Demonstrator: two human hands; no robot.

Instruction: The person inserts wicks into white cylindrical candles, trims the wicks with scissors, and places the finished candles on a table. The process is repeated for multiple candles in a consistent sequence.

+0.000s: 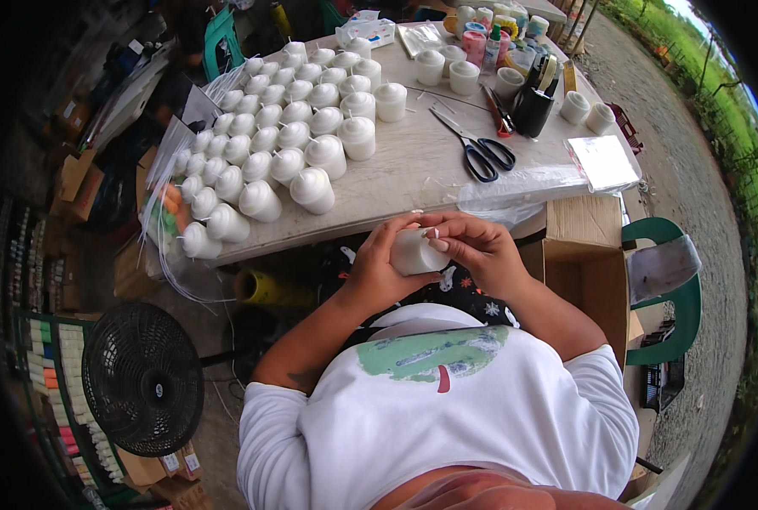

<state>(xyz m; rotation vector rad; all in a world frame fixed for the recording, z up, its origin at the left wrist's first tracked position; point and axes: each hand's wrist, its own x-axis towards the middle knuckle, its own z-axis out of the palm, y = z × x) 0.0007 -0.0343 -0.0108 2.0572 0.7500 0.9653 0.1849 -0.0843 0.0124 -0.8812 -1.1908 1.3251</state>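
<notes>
Just off the table's near edge, above my lap, I hold a white pillar candle (413,253). My left hand (377,262) is closed around its left side, with the fingers wrapped over the far side. The fingers of my right hand (479,253) pinch at the candle's upper right edge; whether a wick is between them is hidden. Rows of similar white candles (295,134), with thin wicks sticking out, stand on the left of the table (396,183). Black-handled scissors (483,159) lie partly open beyond my right hand.
A cardboard box (584,272) and a green chair (692,293) stand on my right. A black fan (143,378) is at lower left. Clear plastic (506,191) lies along the table's edge. Farther back are a black tape dispenser (539,100), a red-handled tool (501,119) and several jars.
</notes>
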